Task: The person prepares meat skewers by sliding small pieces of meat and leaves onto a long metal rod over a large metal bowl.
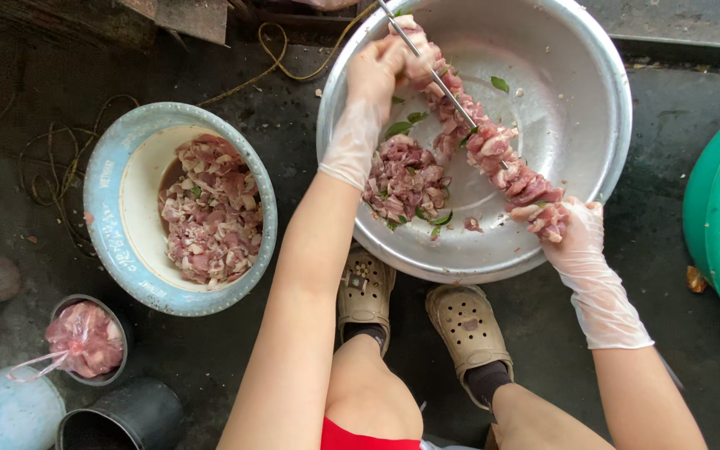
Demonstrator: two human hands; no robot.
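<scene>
Item: one metal skewer [439, 79], loaded with raw meat chunks [493, 150], held slantwise over one large steel basin [602, 125] on the floor. Left hand [372, 75], gloved, fingers closed around the far meat end; right hand [572, 233], gloved, fingers pinching the near end chunk. Best practice, by judgement: press pieces snug, keep the rod centred. One loose meat pile [406, 179] in the basin; one blue-rimmed bowl [106, 208] of meat left; one bagged portion [85, 337], probably meat.

Two bowls [110, 179] [602, 117], one skewer [447, 87], perhaps three tubs [118, 325].
</scene>
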